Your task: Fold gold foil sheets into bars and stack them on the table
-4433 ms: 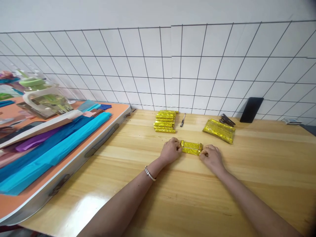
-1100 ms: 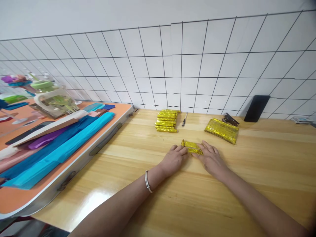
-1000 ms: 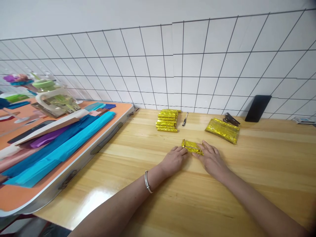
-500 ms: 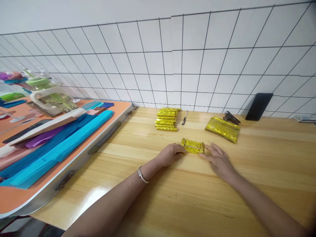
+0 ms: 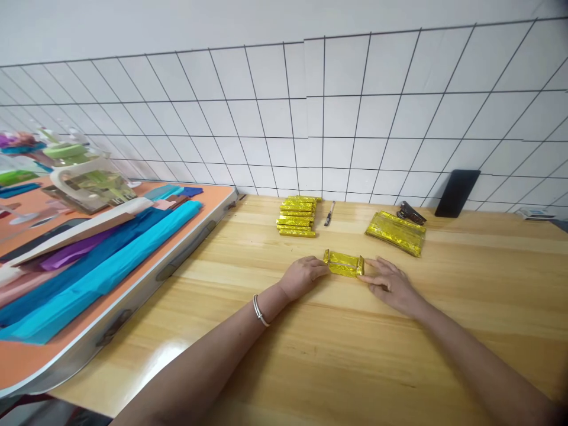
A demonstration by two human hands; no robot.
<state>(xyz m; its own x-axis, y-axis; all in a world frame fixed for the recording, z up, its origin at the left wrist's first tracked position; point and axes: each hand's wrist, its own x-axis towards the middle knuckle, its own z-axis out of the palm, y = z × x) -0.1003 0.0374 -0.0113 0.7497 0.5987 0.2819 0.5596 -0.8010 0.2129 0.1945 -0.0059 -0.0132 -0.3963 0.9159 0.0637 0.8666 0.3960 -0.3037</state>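
Note:
A gold foil piece with both short ends folded up lies on the wooden table. At its left end is my left hand, fingers pressed together on the foil's edge. My right hand touches the right folded end with its fingertips, its fingers partly spread. Behind, to the left, several narrow gold strips are laid in a stack. A flat gold foil sheet stack rests farther back on the right.
A pen lies beside the strips and a black clip behind the foil stack. A black phone leans on the tiled wall. At left, an orange-topped table bears blue paper and a handled basket.
The view has shifted slightly. My right hand's fingers have drawn in a little at the foil's right end; my left hand stays at the left end.

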